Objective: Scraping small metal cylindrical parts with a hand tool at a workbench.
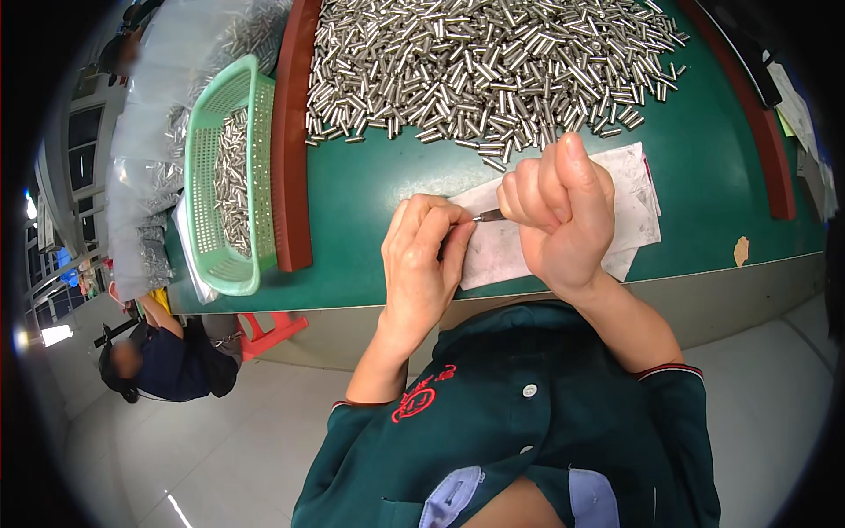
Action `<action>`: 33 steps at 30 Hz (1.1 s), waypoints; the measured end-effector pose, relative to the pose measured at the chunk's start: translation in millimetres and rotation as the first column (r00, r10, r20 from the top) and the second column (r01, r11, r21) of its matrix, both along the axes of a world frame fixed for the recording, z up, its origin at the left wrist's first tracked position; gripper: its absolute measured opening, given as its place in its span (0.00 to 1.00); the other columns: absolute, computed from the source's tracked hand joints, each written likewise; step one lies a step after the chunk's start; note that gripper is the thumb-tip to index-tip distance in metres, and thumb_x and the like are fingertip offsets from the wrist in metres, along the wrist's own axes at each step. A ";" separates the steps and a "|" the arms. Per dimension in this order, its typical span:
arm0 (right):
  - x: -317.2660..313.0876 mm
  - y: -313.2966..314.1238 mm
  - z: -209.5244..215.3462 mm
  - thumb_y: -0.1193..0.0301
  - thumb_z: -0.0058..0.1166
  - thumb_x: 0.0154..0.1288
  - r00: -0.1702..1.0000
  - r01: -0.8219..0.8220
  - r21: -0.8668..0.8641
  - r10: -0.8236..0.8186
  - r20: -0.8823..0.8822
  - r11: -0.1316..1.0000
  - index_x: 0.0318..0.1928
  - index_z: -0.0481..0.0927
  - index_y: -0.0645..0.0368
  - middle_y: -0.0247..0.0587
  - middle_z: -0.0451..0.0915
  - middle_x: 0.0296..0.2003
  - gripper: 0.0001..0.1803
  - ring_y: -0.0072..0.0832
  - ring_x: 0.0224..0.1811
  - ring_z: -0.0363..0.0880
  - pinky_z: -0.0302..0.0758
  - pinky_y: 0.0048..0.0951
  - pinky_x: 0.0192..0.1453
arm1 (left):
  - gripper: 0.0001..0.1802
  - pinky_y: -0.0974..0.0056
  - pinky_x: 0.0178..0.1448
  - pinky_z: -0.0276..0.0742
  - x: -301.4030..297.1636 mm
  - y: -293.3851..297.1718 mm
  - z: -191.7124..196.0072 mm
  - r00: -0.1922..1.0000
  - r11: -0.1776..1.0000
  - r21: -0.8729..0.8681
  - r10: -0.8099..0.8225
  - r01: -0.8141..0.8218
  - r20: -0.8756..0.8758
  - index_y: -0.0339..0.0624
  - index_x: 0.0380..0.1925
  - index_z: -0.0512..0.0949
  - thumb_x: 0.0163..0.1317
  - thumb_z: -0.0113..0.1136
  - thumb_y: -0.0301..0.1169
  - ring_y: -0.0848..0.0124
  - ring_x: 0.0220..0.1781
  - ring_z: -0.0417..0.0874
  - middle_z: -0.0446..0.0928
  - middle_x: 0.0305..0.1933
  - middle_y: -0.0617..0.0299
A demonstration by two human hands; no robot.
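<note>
My right hand (568, 211) is closed in a fist round a slim pen-like tool (490, 216) with a dark body and a narrow metal tip. That tip points left and meets the fingertips of my left hand (421, 255). My left thumb and fingers are pinched together; what they hold, if anything, is hidden. Beneath both hands lies a smudged white paper or cloth (629, 211) on the green tabletop (352, 220). Just beyond them spreads a big heap of short shiny metal pins (493, 70).
Red-brown rails (295, 132) border the work area, left and right (757, 114). A light-green basket (202, 211) of metal pins stands left, beside clear bags (141, 202) of small metal parts. A tan scrap (741, 251) lies near the front edge. Another person (176, 361) is at lower left by a red stool (273, 334).
</note>
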State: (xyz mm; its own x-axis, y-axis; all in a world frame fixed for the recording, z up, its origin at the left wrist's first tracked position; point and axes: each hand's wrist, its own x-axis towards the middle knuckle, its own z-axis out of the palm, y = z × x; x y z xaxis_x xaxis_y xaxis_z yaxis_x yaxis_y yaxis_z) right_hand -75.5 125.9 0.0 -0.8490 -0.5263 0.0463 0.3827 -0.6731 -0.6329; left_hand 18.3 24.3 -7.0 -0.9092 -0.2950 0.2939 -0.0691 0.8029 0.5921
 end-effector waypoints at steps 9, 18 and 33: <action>2.1 -0.2 -0.2 0.62 0.27 0.67 0.999 -0.008 0.027 0.009 -0.039 1.000 0.11 0.52 0.51 0.25 0.49 0.07 0.24 0.15 0.10 0.40 0.43 0.21 0.16 | 0.08 0.67 0.29 0.66 0.0 -0.9 -0.4 1.000 1.000 0.016 0.001 -0.001 -0.004 0.35 0.20 0.71 0.40 0.60 0.17 0.67 0.25 0.70 0.70 0.23 0.60; 13.2 -5.2 7.7 0.64 0.33 0.67 0.960 0.004 0.179 0.046 -0.275 0.984 0.14 0.54 0.56 0.26 0.50 0.10 0.23 0.15 0.12 0.45 0.45 0.22 0.17 | 0.06 0.63 0.29 0.67 -3.3 -2.3 2.0 0.999 0.998 0.052 -0.038 0.039 -0.023 0.36 0.20 0.72 0.40 0.59 0.17 0.61 0.26 0.70 0.68 0.22 0.58; 7.1 -3.0 2.9 0.68 0.35 0.66 0.989 0.008 0.070 0.003 -0.150 0.997 0.13 0.55 0.57 0.25 0.54 0.10 0.22 0.12 0.13 0.47 0.46 0.19 0.16 | 0.07 0.75 0.33 0.69 -3.1 -25.3 20.1 0.999 0.286 0.957 0.001 -0.045 0.047 0.33 0.34 0.72 0.57 0.51 0.24 0.79 0.27 0.71 0.74 0.28 0.60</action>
